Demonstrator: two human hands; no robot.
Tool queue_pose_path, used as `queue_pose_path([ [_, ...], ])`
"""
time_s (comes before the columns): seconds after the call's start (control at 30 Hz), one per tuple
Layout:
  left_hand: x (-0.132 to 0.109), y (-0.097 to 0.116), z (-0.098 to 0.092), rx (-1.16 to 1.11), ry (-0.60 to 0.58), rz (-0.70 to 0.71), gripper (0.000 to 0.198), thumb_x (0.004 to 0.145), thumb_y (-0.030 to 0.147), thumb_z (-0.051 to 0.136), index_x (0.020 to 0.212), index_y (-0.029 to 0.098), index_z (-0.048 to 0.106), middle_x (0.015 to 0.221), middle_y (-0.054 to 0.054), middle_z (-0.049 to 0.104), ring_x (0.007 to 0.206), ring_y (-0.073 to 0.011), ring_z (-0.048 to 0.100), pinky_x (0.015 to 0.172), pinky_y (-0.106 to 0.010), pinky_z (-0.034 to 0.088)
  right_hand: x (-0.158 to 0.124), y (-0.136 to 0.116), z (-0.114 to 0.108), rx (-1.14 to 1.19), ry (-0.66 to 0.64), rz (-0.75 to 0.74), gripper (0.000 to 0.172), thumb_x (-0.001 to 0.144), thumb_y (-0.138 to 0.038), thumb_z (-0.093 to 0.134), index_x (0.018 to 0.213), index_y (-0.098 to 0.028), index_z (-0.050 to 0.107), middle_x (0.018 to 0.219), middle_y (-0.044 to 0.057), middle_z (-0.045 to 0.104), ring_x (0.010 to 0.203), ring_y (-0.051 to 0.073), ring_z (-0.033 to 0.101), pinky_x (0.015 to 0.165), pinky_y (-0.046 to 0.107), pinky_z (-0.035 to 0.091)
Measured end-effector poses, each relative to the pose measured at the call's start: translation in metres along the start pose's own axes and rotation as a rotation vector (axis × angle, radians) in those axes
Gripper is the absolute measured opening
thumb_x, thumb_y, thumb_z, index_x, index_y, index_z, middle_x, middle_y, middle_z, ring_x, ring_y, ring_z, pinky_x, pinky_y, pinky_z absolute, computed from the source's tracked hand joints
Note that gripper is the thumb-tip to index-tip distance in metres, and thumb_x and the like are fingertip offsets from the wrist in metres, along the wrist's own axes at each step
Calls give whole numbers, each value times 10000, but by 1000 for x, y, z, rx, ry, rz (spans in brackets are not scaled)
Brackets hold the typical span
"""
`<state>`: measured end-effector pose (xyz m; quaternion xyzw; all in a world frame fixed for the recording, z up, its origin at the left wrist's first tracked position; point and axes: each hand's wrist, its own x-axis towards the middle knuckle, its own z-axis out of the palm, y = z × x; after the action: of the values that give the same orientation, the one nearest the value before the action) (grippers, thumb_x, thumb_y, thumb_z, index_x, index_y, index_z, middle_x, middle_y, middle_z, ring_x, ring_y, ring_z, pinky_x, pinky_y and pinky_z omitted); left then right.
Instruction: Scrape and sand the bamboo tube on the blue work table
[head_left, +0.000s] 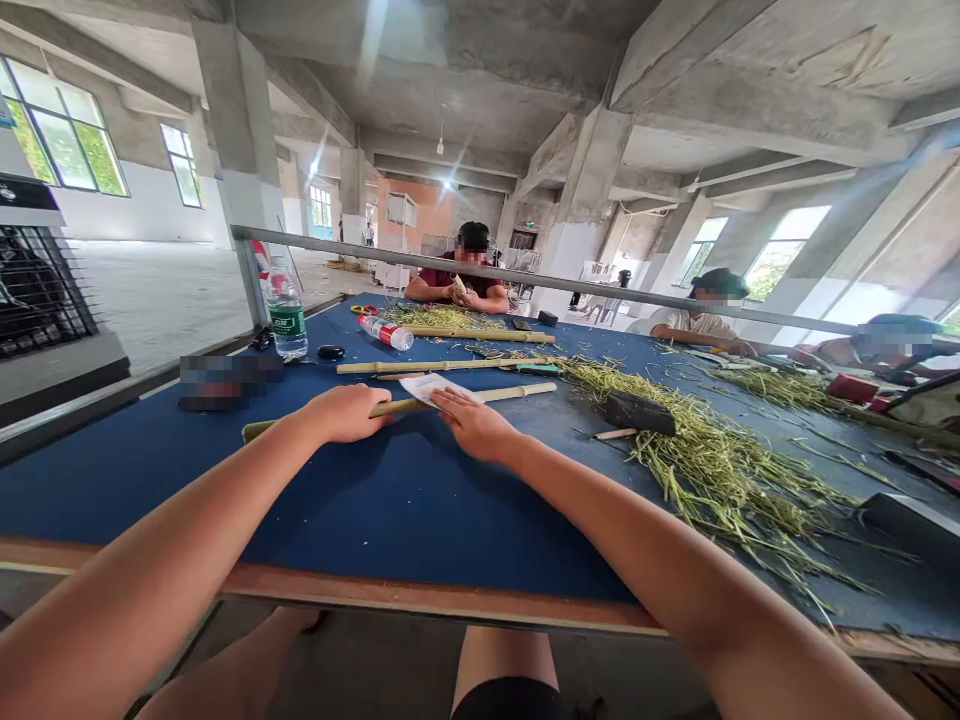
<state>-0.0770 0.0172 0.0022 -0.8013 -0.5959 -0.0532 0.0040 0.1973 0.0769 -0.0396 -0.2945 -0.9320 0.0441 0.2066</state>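
Observation:
A slim bamboo pole (517, 391) lies crosswise in front of me, slightly tilted in view. My left hand (346, 413) is closed round its left part. My right hand (478, 424) presses a white sheet (424, 384) against the pole, with the fingers bent over it; whether the sheet is paper or cloth I cannot tell. Just beyond lies another bamboo pole (427, 366), and a tool with a green handle (537, 370) rests near its right end. A thicker bamboo pole (480, 333) lies farther back.
Bamboo shavings (720, 475) spread over the blue table (337, 530) at right, with a dark block (640, 412) among them. An upright water bottle (288, 322) and a lying bottle (386, 332) are at the back left. A metal rail (600, 292) crosses behind; people sit beyond.

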Motion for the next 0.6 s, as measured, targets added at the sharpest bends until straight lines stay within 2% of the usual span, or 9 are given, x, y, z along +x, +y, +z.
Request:
queue_pose_path([
  [0.1, 1, 0, 0, -9, -5, -5, 467, 886, 696, 448, 977, 288, 657, 916, -75, 757, 750, -266, 688, 572, -323, 359, 0, -5, -5, -20, -5, -18, 532, 1061, -370, 323, 1536, -198, 491, 1582, 45, 480, 1502, 206, 375, 1270, 379, 253],
  [0.2, 1, 2, -1, -9, -22, -21, 485, 887, 714, 436, 980, 287, 647, 894, -74, 755, 725, -258, 682, 571, -322, 346, -9, 26, -21, -97, -22, 192, 501, 1057, -319, 329, 1500, -207, 535, 1555, 52, 516, 1478, 232, 417, 1250, 398, 284],
  [0.3, 2, 3, -2, -16, -42, -43, 527, 878, 735, 432, 1072, 285, 626, 882, -79, 757, 714, -266, 679, 585, -333, 356, -20, 65, -37, -178, -32, 437, 482, 1056, -276, 319, 1460, -203, 573, 1545, 73, 528, 1466, 271, 432, 1222, 436, 314],
  [0.4, 1, 3, -3, -26, -46, -52, 564, 868, 753, 426, 1142, 292, 598, 902, -80, 762, 735, -279, 683, 617, -340, 378, -25, 84, -41, -215, -19, 542, 476, 1063, -285, 305, 1424, -181, 599, 1517, 105, 553, 1455, 294, 441, 1199, 460, 336],
  [0.47, 0, 3, -3, -22, -45, -55, 563, 872, 759, 412, 1134, 296, 598, 927, -82, 764, 761, -285, 689, 639, -342, 389, -22, 79, -34, -218, -1, 513, 474, 1062, -295, 324, 1446, -191, 581, 1522, 97, 550, 1471, 283, 421, 1217, 450, 312],
  [0.6, 0, 3, -3, -25, -42, -67, 567, 868, 768, 415, 1112, 291, 601, 922, -77, 760, 766, -281, 685, 650, -343, 395, -9, 39, -10, -147, 17, 242, 509, 1049, -314, 366, 1528, -211, 503, 1573, 62, 493, 1497, 246, 382, 1268, 429, 244],
])
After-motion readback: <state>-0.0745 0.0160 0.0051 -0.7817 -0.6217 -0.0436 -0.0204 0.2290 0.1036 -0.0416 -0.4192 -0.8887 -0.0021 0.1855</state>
